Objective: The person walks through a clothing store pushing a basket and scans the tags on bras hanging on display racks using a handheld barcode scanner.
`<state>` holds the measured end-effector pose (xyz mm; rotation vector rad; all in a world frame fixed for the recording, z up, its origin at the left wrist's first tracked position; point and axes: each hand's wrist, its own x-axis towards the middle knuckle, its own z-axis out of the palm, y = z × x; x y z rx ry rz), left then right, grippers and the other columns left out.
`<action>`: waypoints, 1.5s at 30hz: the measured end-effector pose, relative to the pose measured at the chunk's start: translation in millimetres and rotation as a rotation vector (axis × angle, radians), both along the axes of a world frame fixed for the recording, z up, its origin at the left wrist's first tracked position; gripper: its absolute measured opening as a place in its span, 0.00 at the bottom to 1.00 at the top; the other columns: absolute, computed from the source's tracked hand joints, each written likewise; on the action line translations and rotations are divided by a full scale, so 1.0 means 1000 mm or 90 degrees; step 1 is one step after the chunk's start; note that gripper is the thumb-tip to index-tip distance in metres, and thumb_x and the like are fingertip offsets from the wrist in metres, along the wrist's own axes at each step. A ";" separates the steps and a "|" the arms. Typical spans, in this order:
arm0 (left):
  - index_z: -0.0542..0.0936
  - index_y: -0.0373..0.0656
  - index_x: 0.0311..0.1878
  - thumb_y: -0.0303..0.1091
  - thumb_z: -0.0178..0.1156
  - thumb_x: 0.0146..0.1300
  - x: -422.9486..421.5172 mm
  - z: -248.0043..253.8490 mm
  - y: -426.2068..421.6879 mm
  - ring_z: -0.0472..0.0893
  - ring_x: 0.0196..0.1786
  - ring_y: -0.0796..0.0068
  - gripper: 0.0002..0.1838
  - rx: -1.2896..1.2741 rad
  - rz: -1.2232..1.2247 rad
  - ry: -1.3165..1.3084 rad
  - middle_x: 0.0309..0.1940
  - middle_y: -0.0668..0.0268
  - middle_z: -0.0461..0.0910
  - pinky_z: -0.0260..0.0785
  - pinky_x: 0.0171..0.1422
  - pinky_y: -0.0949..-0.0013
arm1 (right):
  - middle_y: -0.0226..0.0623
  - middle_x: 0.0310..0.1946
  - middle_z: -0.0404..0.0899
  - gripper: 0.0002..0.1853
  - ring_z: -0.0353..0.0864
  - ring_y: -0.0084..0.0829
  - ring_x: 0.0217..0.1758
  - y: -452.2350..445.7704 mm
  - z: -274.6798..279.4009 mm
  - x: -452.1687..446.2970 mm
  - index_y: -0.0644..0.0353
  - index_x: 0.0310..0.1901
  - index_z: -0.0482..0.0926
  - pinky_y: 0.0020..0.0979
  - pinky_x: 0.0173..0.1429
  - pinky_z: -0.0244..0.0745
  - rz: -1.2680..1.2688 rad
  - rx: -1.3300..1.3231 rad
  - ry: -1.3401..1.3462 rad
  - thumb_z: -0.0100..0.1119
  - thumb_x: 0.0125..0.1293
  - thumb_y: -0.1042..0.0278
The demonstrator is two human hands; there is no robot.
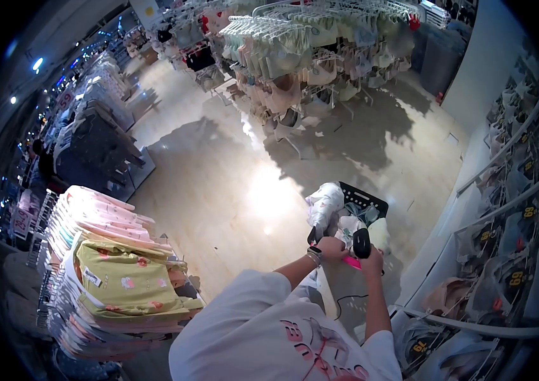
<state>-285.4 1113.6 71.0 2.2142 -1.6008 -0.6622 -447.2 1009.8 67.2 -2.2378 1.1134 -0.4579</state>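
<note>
My right hand (373, 261) is closed around a black handheld barcode scanner (361, 242), its rounded head pointing up and away. At the near side of a black basket (364, 195) is my left hand (331, 248), its fingers curled; what they grip is hidden. A dark band and a bracelet circle that wrist. Inside the basket lie a white printed garment (324, 206), grey-green pieces and a pale yellow garment (378, 233). Something bright pink (351, 261) shows between my hands. A thin dark cable (349, 297) hangs below them.
Pastel pyjamas hang on a rack (117, 279) at my left. Bras fill a rack (295, 57) ahead and wall bars (504, 254) on my right. Dark clothes hang on a rack (94, 143) farther left. Pale floor (218, 184) stretches between the racks.
</note>
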 end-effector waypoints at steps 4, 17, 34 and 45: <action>0.84 0.44 0.27 0.52 0.48 0.57 0.036 -0.002 -0.049 0.81 0.27 0.53 0.22 0.012 -0.016 0.004 0.22 0.55 0.80 0.73 0.34 0.54 | 0.47 0.32 0.81 0.17 0.79 0.53 0.41 -0.043 0.010 0.036 0.59 0.37 0.78 0.46 0.46 0.72 -0.022 0.032 0.024 0.70 0.44 0.65; 0.83 0.43 0.27 0.50 0.49 0.57 0.122 0.004 -0.221 0.81 0.29 0.50 0.22 0.025 0.009 -0.010 0.24 0.52 0.80 0.73 0.36 0.51 | 0.49 0.32 0.81 0.16 0.80 0.53 0.40 -0.207 -0.001 0.116 0.59 0.37 0.79 0.46 0.44 0.73 -0.042 0.040 -0.039 0.69 0.44 0.65; 0.84 0.49 0.31 0.51 0.52 0.54 0.202 0.000 -0.444 0.81 0.33 0.56 0.18 0.060 0.078 -0.056 0.26 0.60 0.82 0.73 0.38 0.55 | 0.45 0.35 0.82 0.15 0.80 0.54 0.40 -0.420 0.007 0.197 0.56 0.39 0.79 0.51 0.45 0.74 -0.074 0.029 0.010 0.63 0.47 0.64; 0.84 0.50 0.29 0.53 0.53 0.58 0.249 -0.002 -0.579 0.81 0.31 0.58 0.19 0.039 0.081 -0.047 0.24 0.61 0.82 0.72 0.35 0.56 | 0.47 0.30 0.82 0.14 0.80 0.53 0.38 -0.555 -0.002 0.245 0.56 0.36 0.80 0.51 0.43 0.73 -0.109 -0.002 -0.043 0.65 0.46 0.63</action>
